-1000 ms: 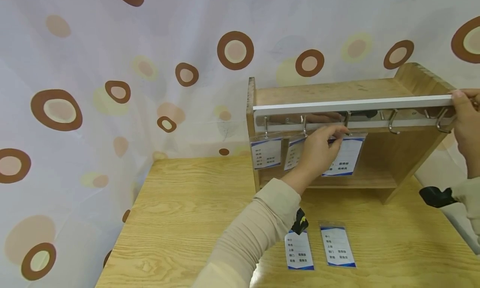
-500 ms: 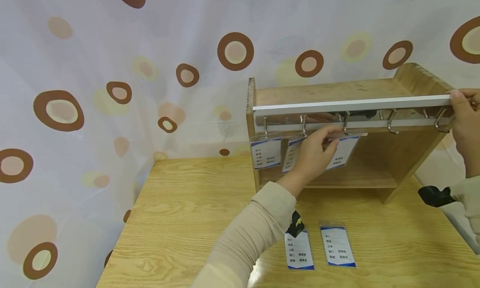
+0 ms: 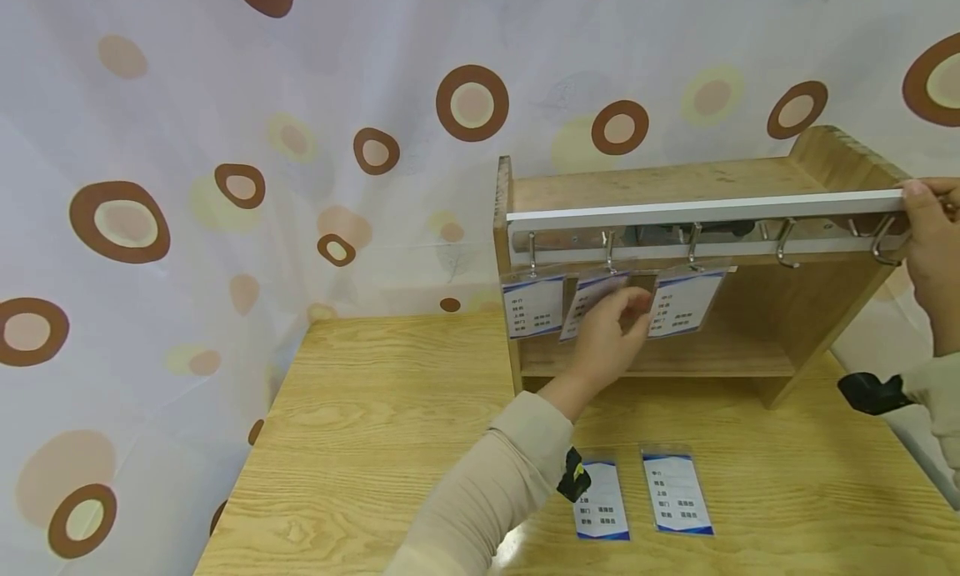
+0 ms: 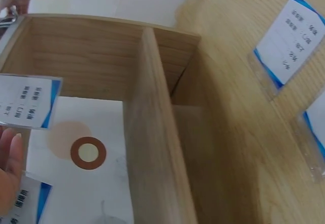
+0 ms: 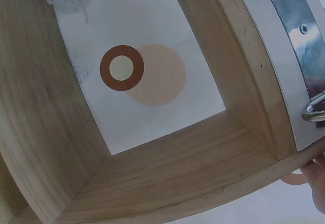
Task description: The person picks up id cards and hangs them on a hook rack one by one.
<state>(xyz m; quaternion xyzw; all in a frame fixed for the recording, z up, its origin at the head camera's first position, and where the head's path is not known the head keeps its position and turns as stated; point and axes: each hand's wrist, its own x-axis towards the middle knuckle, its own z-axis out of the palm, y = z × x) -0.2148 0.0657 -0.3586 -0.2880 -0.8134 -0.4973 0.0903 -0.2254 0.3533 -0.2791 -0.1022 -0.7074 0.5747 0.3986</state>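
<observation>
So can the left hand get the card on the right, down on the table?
Probably yes. The left hand is up by the hanging cards and seems to hold nothing. Nothing covers that card, so it likely just needs to come down.

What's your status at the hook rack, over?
Left hand beside three hung badges, no grip visible. Right hand holding rack at one end. Two badges flat on table. Left hand partly covers middle hung badge, head view.

left hand (image 3: pixel 603 334): raised, fingers (image 3: pixel 634 298) loosely curled | right hand (image 3: pixel 933 251): raised, gripping
</observation>
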